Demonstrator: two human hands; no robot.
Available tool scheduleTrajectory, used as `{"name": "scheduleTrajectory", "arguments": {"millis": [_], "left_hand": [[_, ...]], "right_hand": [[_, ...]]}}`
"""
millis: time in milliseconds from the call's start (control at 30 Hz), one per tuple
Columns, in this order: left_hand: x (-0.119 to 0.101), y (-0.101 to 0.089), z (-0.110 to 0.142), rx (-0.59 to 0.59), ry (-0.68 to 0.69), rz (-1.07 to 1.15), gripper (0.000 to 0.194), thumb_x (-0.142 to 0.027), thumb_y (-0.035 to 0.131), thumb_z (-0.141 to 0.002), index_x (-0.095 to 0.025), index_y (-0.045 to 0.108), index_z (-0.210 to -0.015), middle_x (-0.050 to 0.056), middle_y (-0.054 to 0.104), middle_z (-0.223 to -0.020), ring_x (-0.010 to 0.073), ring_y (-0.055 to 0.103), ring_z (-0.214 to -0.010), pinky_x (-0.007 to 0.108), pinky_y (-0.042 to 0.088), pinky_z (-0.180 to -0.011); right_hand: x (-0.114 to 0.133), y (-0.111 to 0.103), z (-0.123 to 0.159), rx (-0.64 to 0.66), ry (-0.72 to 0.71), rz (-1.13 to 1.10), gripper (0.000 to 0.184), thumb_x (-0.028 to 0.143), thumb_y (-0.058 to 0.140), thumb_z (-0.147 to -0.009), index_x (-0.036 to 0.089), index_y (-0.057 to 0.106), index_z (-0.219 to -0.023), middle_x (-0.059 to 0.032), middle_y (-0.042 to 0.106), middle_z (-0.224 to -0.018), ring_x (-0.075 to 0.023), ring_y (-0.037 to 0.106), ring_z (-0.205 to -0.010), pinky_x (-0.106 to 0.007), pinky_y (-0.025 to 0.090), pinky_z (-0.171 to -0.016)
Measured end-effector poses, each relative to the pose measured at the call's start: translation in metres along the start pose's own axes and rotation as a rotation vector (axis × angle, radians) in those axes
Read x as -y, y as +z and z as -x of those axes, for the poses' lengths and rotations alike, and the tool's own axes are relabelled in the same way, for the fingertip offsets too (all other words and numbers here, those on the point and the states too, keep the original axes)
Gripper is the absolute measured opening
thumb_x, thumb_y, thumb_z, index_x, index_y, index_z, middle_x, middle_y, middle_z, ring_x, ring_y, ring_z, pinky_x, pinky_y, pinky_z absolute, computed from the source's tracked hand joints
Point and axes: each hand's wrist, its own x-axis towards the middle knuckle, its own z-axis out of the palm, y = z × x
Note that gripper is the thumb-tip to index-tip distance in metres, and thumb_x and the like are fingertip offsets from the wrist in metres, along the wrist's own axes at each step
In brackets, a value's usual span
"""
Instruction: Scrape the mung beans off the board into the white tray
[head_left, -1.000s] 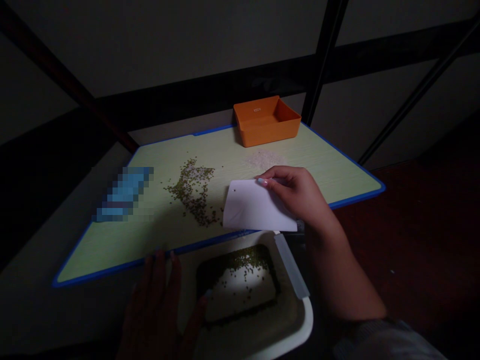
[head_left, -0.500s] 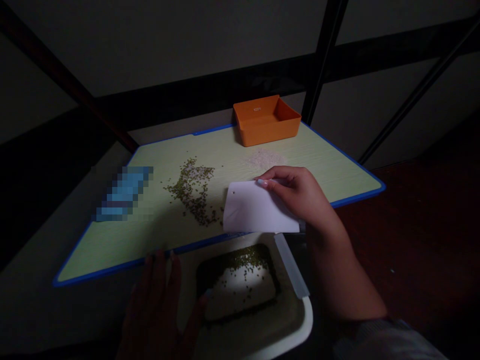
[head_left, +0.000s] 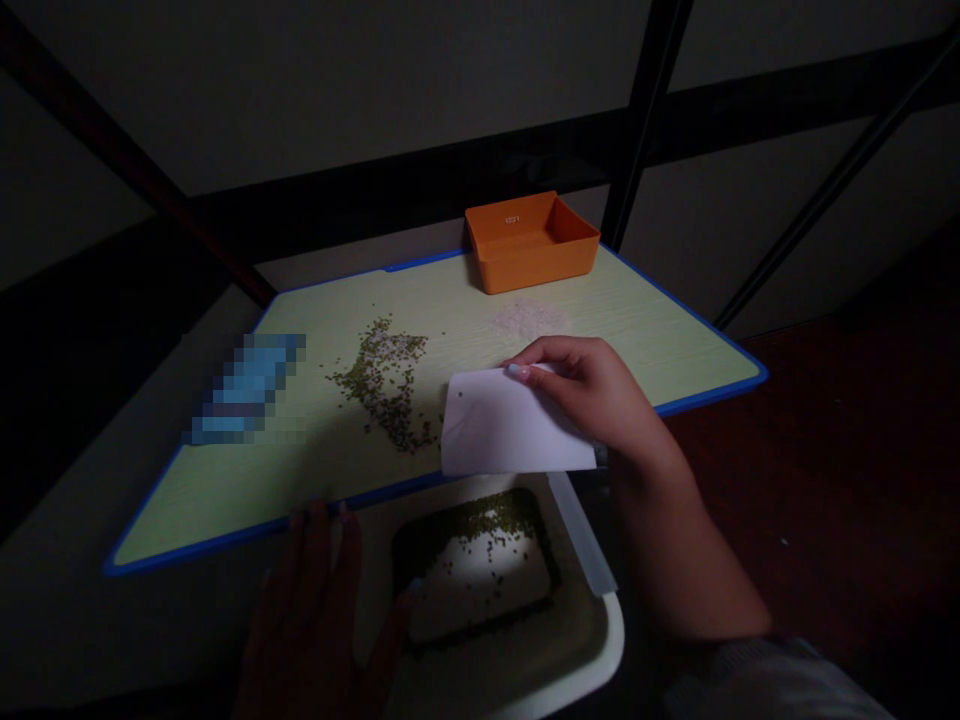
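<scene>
My right hand (head_left: 574,385) pinches a white card (head_left: 517,425) by its upper edge, thumb on the near face. The card has a small hole near one corner and is held above the table's front edge. Below it, a white plastic tub (head_left: 611,640) contains small green grains (head_left: 499,512), most of them along the edges of its base. My left hand (head_left: 315,600), in deep shade, holds the tub's left side, with the thumb inside and the fingers outside. A loose pile of similar green grains (head_left: 382,375) lies on the table.
The pale table (head_left: 247,500) has a blue rim. An orange bin (head_left: 536,260) stands at the back, with a patch of whitish grains (head_left: 529,317) before it. A blurred-out blue object (head_left: 251,390) lies at the left edge. Dark panels rise behind.
My right hand and the card have shifted slightly down and left, toward the tub. My left hand, the tub and the grain piles look unchanged.
</scene>
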Motion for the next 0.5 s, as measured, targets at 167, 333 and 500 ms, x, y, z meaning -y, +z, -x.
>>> {"name": "scheduleTrajectory", "arguments": {"millis": [167, 333, 500], "left_hand": [[0.001, 0.001, 0.001, 0.018, -0.008, -0.022, 0.073, -0.057, 0.035, -0.084, -0.031, 0.006, -0.147, 0.010, 0.015, -0.163, 0.0347, 0.021, -0.149, 0.065, 0.044, -0.106], [0.001, 0.002, 0.001, -0.002, 0.008, -0.029, 0.073, -0.056, 0.036, -0.085, -0.030, 0.008, -0.147, 0.012, 0.017, -0.163, 0.0349, 0.023, -0.149, 0.066, 0.045, -0.105], [0.000, 0.002, 0.002, -0.017, 0.022, -0.019, 0.074, -0.058, 0.036, -0.084, -0.029, 0.009, -0.147, 0.014, 0.021, -0.162, 0.0360, 0.023, -0.148, 0.067, 0.046, -0.103]], "right_hand": [[0.000, -0.011, 0.004, -0.143, -0.021, -0.059, 0.009, 0.027, 0.068, -0.082, 0.020, 0.072, -0.085, -0.0035, 0.076, -0.089, -0.0171, 0.065, -0.082, -0.031, 0.046, -0.071], [0.010, -0.026, 0.020, -0.383, -0.019, 0.032, 0.008, 0.030, 0.072, -0.080, 0.022, 0.071, -0.081, -0.0008, 0.070, -0.076, -0.0150, 0.059, -0.065, -0.027, 0.040, -0.056], [0.042, -0.025, 0.052, -0.219, -0.110, 0.205, 0.017, 0.032, 0.062, -0.089, 0.024, 0.057, -0.075, -0.0003, 0.066, -0.071, -0.0160, 0.061, -0.064, -0.027, 0.042, -0.052]]}}
